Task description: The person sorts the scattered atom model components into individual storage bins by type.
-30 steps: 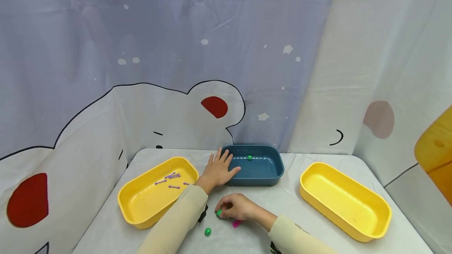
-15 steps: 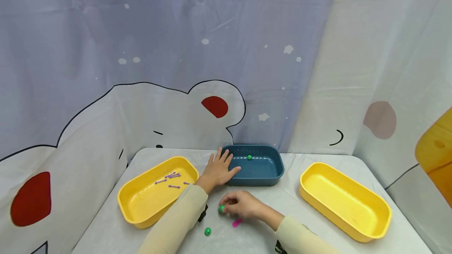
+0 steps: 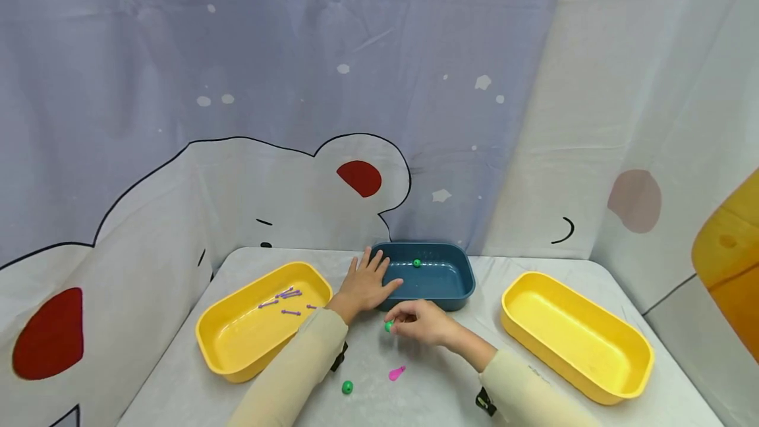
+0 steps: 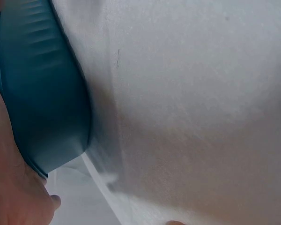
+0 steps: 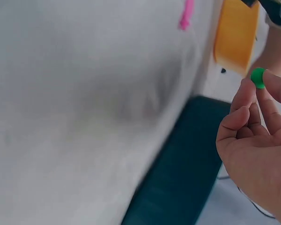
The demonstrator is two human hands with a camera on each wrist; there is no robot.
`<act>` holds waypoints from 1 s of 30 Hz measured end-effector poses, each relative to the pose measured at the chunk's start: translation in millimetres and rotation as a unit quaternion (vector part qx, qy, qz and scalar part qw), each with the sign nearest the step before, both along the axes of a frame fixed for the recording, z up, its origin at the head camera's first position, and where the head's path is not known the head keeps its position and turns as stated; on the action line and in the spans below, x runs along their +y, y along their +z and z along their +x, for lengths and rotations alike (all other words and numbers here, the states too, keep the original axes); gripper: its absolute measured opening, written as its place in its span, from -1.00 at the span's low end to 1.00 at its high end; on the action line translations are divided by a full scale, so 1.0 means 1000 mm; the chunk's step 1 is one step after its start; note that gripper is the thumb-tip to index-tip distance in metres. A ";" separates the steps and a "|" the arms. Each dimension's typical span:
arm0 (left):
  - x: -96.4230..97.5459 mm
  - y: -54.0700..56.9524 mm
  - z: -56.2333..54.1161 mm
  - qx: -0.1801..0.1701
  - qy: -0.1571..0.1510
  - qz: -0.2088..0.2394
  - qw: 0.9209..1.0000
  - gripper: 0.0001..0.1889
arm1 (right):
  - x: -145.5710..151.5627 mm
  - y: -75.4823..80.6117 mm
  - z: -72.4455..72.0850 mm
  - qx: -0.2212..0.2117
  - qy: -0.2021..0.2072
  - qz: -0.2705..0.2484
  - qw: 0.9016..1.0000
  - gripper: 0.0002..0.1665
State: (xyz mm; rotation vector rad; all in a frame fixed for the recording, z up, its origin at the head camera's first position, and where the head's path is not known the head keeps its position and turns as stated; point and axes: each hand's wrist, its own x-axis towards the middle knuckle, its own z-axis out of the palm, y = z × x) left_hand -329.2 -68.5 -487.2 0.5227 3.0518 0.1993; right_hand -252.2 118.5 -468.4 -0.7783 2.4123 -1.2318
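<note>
Between thumb and fingertips, my right hand (image 3: 423, 323) pinches a small round green bead (image 3: 388, 327), held above the table just in front of the dark blue tray (image 3: 441, 282). The right wrist view shows the same bead (image 5: 257, 78) at the fingertips. My left hand (image 3: 363, 285) rests on the tray's left end with its fingers spread and straight; in the left wrist view it lies along the tray rim. Another green bead (image 3: 417, 263) sits inside the tray. On the table lie a third green bead (image 3: 347, 387) and a pink drop-shaped piece (image 3: 396, 373).
A yellow tray (image 3: 222, 341) stands at the left, holding several small purple sticks (image 3: 290, 312) with thickened ends. Another yellow tray (image 3: 578, 335) is at the right. A printed curtain (image 3: 296, 84) hangs behind the white-covered table.
My right hand has lifted the green bead off the table and carried it toward the blue tray, uncovering the pink piece. My left hand stays where it was.
</note>
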 end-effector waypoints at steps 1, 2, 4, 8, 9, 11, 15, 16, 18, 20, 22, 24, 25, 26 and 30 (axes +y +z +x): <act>0.000 0.000 0.000 -0.001 0.000 -0.001 1.000 -0.13 | 0.002 0.003 -0.002 0.001 -0.003 -0.002 1.000 -0.73; 0.000 0.001 0.000 -0.002 0.001 -0.001 1.000 -0.13 | 0.004 0.005 -0.003 0.001 -0.008 -0.003 1.000 -0.73; 0.001 0.001 0.000 -0.004 0.001 0.000 1.000 -0.13 | 0.009 0.011 -0.006 -0.001 -0.018 -0.007 1.000 -0.74; 0.001 0.000 0.000 -0.006 0.003 -0.005 1.000 -0.13 | 0.019 0.021 -0.011 0.004 -0.040 -0.004 0.999 -0.76; 0.001 0.000 -0.001 -0.006 0.003 -0.006 1.000 -0.13 | 0.021 0.024 -0.012 0.004 -0.045 -0.004 0.999 -0.76; 0.001 0.000 0.000 -0.006 0.004 -0.007 1.000 -0.14 | 0.025 0.027 -0.014 0.002 -0.056 -0.003 0.998 -0.77; 0.001 0.000 -0.001 -0.007 0.004 -0.005 1.000 -0.15 | 0.031 0.031 -0.020 -0.005 -0.077 -0.006 0.997 -0.73; 0.000 0.000 -0.001 -0.008 0.003 -0.004 1.000 -0.15 | 0.033 0.031 -0.022 -0.005 -0.082 -0.006 0.997 -0.72; 0.000 -0.001 0.000 -0.007 0.002 -0.004 1.000 -0.14 | 0.035 0.031 -0.026 -0.007 -0.088 -0.007 0.996 -0.70; 0.000 -0.001 0.000 -0.007 0.001 -0.001 1.000 -0.14 | 0.037 0.031 -0.029 -0.004 -0.092 -0.008 0.996 -0.70; 0.000 -0.001 0.000 -0.006 0.001 0.005 1.000 -0.15 | 0.039 0.030 -0.032 -0.005 -0.095 -0.009 0.995 -0.70; 0.000 -0.002 -0.001 -0.008 0.001 0.006 1.000 -0.15 | 0.041 0.029 -0.036 -0.008 -0.099 -0.015 0.995 -0.69; 0.000 -0.002 -0.001 -0.009 0.002 0.008 1.000 -0.15 | 0.042 0.029 -0.037 -0.012 -0.102 -0.018 0.995 -0.67; 0.000 -0.002 -0.001 -0.008 0.002 0.007 1.000 -0.15 | 0.043 0.029 -0.038 -0.018 -0.106 -0.022 0.994 -0.66; 0.000 -0.003 -0.002 -0.006 0.001 0.003 1.000 -0.14 | 0.046 0.028 -0.043 -0.038 -0.133 -0.028 0.990 -0.59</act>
